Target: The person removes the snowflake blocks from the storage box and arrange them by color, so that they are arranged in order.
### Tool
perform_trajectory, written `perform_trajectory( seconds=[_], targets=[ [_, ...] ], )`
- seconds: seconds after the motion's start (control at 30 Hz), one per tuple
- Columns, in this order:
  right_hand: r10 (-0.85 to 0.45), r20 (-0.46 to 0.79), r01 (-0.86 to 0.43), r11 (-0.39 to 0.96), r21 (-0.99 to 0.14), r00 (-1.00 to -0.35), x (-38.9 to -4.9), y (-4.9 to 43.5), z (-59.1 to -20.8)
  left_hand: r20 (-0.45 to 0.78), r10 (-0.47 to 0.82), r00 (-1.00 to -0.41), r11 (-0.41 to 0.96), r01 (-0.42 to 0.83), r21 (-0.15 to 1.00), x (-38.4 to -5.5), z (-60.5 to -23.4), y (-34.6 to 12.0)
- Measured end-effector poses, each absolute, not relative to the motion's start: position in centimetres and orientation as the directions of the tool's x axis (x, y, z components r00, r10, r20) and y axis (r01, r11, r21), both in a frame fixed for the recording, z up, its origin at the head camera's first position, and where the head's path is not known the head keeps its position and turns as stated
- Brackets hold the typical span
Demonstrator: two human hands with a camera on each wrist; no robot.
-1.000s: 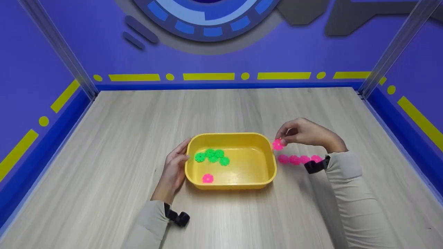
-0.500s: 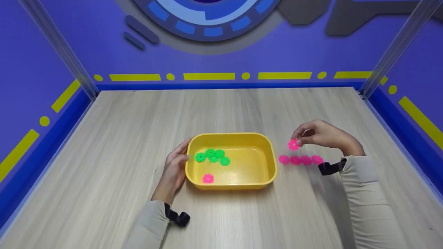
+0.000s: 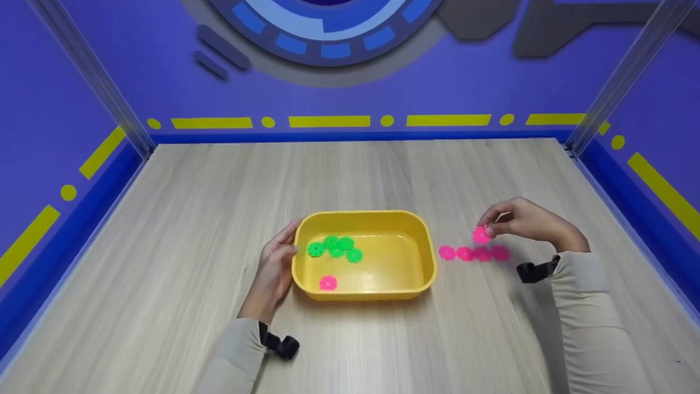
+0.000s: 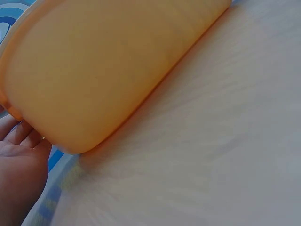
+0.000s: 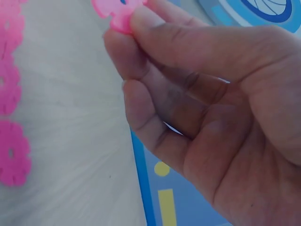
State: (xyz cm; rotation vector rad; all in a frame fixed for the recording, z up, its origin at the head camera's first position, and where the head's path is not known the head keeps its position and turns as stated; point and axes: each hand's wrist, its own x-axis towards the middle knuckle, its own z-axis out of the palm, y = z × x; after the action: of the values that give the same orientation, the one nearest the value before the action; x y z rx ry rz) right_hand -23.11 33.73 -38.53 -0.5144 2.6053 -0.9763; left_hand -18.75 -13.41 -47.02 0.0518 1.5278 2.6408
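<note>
My right hand (image 3: 528, 223) pinches a pink notched plastic disc (image 3: 481, 235) between thumb and fingers, just beyond a row of similar discs. In the right wrist view this pink disc (image 5: 121, 13) shows near the top edge, partly covered by the thumb. The row of several pink discs (image 3: 465, 253) lies on the table to the right of a yellow plastic basin (image 3: 363, 296). At the basin's left end my left hand (image 3: 273, 271) holds its side, thumb at the rim and fingers along the outer wall. The left wrist view shows those fingers (image 4: 21, 134) under the rim.
Inside the basin lie several green notched discs (image 3: 336, 246) at the left and one pink disc (image 3: 328, 282) near the front wall. Blue-purple panels (image 3: 350, 98) border the wooden table (image 3: 191, 219) at the back and sides.
My right hand has moved from beside the basin's right rim to the right, carrying the pink disc, and slightly toward me over the last half second. The left hand and basin stay put.
</note>
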Motion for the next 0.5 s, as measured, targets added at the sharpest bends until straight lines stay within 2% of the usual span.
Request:
perform_trajectory(
  seconds=[0.5],
  targets=[
    [-0.387,-0.184,-0.194,0.752,-0.63,-0.904,-22.5,36.8,-39.2,-0.011,0.099,-0.995,-0.509,-0.06,0.859,-18.7,-47.0,-13.5]
  ],
)
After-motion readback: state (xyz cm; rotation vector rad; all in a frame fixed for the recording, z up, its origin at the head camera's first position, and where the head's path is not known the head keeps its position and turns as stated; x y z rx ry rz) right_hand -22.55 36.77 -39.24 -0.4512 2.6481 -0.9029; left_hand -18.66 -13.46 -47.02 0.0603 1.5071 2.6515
